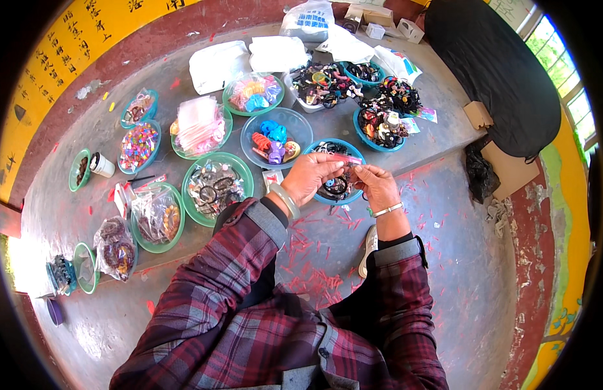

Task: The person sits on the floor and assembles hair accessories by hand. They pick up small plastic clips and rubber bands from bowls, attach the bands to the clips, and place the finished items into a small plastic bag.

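Two hands: left hand [309, 177] and right hand [378, 188] pinch a small pink-red piece [345, 158] above the blue-rimmed basin [337, 202].
Pinch: if either loosens, the piece could drop among the dark ties [335, 187].
Floor [457, 273]: red scraps [313, 281] scattered near a pale shoe [368, 252].
Grey surface [454, 117]: bowls [250, 182] of accessories [215, 188], white bags [218, 67] behind.
Room: yellow wall [61, 39], black-covered bulk [493, 75], barred window [548, 49].
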### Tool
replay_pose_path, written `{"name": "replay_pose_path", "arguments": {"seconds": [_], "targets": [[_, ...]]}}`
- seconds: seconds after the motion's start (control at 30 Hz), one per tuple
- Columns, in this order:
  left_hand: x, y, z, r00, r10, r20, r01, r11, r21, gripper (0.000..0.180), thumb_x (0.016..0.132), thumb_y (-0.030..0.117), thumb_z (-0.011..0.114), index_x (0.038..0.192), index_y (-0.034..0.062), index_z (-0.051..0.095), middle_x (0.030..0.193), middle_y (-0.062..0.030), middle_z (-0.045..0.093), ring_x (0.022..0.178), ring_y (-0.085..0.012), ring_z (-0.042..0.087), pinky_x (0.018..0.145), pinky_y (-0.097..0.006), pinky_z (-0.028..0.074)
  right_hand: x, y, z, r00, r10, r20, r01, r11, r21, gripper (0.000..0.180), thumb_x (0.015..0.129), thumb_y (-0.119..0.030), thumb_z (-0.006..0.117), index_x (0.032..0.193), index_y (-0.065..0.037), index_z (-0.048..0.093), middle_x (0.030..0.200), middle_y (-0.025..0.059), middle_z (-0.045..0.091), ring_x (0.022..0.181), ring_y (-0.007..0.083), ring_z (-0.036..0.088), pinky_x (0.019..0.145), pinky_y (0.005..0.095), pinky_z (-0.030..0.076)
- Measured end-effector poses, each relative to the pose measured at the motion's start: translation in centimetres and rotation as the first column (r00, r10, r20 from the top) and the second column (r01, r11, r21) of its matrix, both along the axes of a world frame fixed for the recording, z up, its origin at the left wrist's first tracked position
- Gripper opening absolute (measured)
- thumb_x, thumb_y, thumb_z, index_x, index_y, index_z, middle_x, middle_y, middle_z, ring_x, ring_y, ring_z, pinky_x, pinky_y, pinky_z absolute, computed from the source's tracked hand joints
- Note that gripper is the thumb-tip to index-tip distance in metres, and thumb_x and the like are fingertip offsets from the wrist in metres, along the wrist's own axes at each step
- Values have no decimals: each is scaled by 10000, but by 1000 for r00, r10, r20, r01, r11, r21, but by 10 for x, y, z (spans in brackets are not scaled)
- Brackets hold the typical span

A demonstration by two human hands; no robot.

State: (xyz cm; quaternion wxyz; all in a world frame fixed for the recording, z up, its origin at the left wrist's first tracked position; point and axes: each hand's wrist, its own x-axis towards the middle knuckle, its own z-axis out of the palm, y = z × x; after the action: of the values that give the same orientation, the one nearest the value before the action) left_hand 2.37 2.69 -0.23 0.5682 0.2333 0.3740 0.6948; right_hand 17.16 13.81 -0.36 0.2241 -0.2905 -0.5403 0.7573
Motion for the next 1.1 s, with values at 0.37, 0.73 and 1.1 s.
{"name": "replay_pose_path", "arguments": {"seconds": [0.37,0.73,1.1], "targets": [[-2,7,-31,1000,-6,-29,3,995,-99,182,881,73,451,958,-57,554,909,-94,582,812,-145,590,735,-236,492,3,-14,8,938,-321,129,159,731,664,120,767,-101,599,848,-30,651,730,39,616,632,112,558,558,233,432],[4,4,-23,817,-140,-560,91,989,-114,255,897,160,453,995,-45,569,885,-78,619,811,-120,594,723,-238,480,-2,-47,16,921,-390,8,135,336,932,77,696,-65,626,768,-59,649,709,87,590,646,257,570,570,339,449],[9,8,-35,667,-97,-739,130,991,-13,243,903,157,456,1007,-34,565,861,-54,614,779,-94,572,712,-238,479,-3,-47,8,909,-416,22,57,178,982,85,687,-100,618,759,-84,659,711,66,592,684,251,571,624,361,428]]}}
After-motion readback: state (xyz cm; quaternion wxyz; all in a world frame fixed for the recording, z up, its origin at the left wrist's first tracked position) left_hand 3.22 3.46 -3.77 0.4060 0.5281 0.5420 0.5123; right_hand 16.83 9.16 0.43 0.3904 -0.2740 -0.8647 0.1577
